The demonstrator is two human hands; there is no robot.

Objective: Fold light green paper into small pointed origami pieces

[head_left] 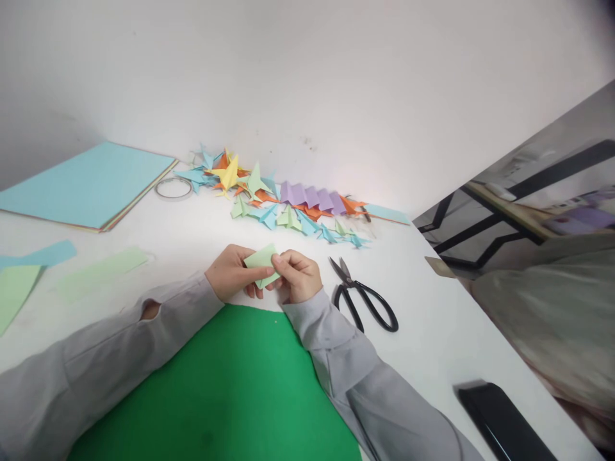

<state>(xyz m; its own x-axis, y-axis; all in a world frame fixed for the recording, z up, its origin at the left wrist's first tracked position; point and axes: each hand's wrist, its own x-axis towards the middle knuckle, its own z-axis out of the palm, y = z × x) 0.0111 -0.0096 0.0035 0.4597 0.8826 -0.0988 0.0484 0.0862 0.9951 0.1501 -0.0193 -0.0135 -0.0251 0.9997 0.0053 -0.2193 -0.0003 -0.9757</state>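
Observation:
A small folded piece of light green paper (260,258) is held between both hands, above the far edge of a green sheet (230,378). My left hand (233,274) pinches its left side, the thumb lying across the lower part. On the right side, my right hand (298,276) grips the paper between thumb and fingers. Black-handled scissors (353,285) lie just right of my right hand, blades pointing away and slightly apart. Behind the hands stretches a pile of folded paper figures (228,173) in yellow, orange, blue and green, with purple pleated ones (312,197).
Large blue sheets (91,182) are stacked at the back left, beside a roll of tape (173,188). Green strips (103,274) and blue scraps (60,251) lie left. A black case (502,419) rests near the right edge. Beyond it, part of a person (552,307) shows.

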